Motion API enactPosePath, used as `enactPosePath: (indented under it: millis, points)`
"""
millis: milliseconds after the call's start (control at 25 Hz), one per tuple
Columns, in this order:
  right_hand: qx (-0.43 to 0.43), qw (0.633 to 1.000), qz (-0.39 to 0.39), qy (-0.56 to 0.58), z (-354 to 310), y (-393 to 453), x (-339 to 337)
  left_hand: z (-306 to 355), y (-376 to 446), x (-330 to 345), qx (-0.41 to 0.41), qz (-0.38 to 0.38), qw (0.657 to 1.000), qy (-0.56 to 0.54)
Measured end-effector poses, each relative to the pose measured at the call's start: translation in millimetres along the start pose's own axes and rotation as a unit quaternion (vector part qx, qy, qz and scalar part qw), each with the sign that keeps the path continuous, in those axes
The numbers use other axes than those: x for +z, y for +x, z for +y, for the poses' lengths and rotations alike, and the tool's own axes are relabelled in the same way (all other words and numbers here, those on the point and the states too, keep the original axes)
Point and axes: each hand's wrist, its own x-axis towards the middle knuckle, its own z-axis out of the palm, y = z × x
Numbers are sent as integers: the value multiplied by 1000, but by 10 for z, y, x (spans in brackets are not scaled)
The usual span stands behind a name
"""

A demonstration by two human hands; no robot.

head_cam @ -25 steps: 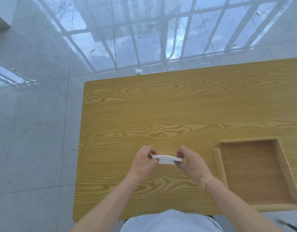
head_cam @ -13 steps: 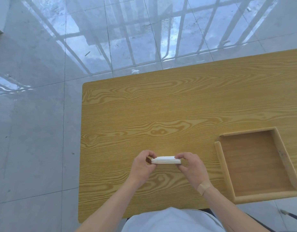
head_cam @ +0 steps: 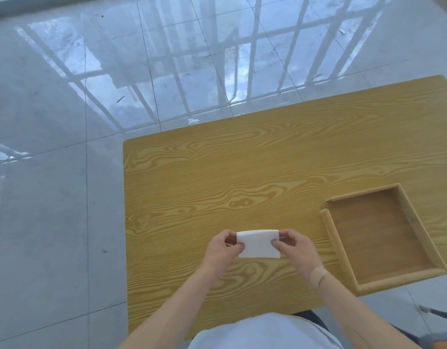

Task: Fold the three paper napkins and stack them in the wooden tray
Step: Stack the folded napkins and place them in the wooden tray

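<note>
A white paper napkin point(head_cam: 258, 244), folded into a small rectangle, is held just above the near part of the wooden table point(head_cam: 217, 177). My left hand point(head_cam: 221, 250) pinches its left edge and my right hand point(head_cam: 296, 250) pinches its right edge. Its broad face is turned toward the camera. Whether it is one napkin or several together cannot be told. The wooden tray point(head_cam: 329, 229) sits at the table's near right corner, to the right of my right hand, with nothing visible in it.
The table's left edge and near edge border a glossy grey tiled floor. A small white scrap point(head_cam: 193, 121) lies on the floor beyond the far edge. A tan plaster wraps my right wrist point(head_cam: 318, 274).
The napkin showed only its thin edge before; it has now been tilted so its flat face is visible. Both hands kept their grip. The camera view rose and shifted.
</note>
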Motion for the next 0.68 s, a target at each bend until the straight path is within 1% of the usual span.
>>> enactPosePath:
  millis: [200, 360, 520, 680]
  points:
    - [48, 992, 8, 112, -21, -172, -129, 148, -152, 20, -23, -39, 997, -61]
    - [43, 991, -1, 129, 42, -347, -399, 280, -282, 192, -15, -61, 996, -61]
    - [34, 989, 10, 141, 251, -574, -810, 412, -446, 579, 12, -81, 996, -38]
    - [17, 985, 29, 168, 510, -852, -1370, 547, -630, 1163, 29, -108, 994, -10]
